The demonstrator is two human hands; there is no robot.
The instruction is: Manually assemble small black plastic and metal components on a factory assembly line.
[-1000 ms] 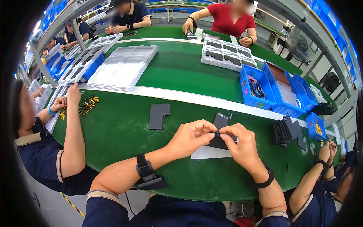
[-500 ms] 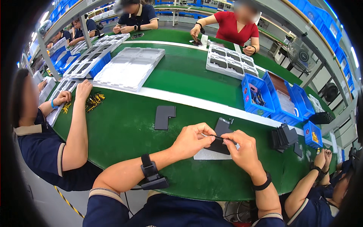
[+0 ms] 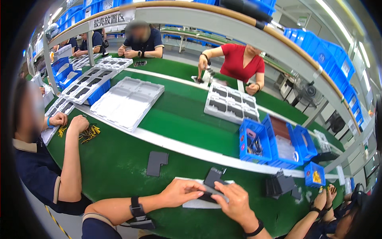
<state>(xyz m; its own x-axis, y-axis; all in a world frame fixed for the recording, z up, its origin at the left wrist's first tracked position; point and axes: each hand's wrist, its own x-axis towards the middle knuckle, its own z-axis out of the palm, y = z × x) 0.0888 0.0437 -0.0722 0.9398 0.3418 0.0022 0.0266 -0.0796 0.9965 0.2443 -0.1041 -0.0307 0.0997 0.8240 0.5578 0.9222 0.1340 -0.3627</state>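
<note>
Near the table's front edge, my left hand pinches one end of a dark flat part between thumb and fingers. My right hand grips the other end, its fingers lying over the top. The fingers hide much of the part. Under my hands lies a white sheet. Just beyond them rests a black plastic piece with a small tab at its corner. To the left, a black L-shaped piece lies flat, apart from both hands.
Black pieces stand stacked on the right, near a small blue bin of yellow bits. Larger blue bins and white trays line the far side. Co-workers' hands are at left and right. A metal frame crosses overhead.
The view has tilted up and shifted, so the table things appear lower left. The held part has been turned flatter, and my right fingers now lie across it.
</note>
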